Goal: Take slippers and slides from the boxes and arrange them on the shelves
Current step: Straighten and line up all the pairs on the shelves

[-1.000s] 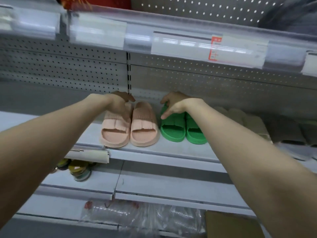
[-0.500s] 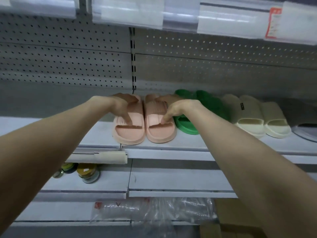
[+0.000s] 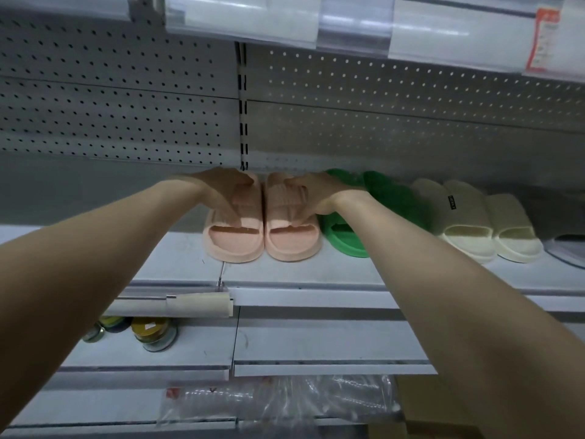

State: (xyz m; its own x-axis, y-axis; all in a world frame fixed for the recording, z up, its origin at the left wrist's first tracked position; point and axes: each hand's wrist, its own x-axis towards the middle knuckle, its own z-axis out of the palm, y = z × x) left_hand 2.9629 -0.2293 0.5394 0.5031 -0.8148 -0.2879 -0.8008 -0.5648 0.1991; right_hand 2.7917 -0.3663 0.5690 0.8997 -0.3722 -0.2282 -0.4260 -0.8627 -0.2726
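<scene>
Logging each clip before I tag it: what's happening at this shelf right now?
A person handles a pair of pink slides resting on the shelf, toes outward. The left hand holds the left slide's strap and the right hand the right one's. Green slides sit just to their right, cream slides beyond.

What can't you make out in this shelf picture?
Head view:
Second green slide: mostly behind the right forearm.
Dark item at right edge: cut off.
Shelf labels: print blurred.
Jars: partly behind left forearm.
Whether left hand and right hand grip the pink slides: unclear.
</scene>
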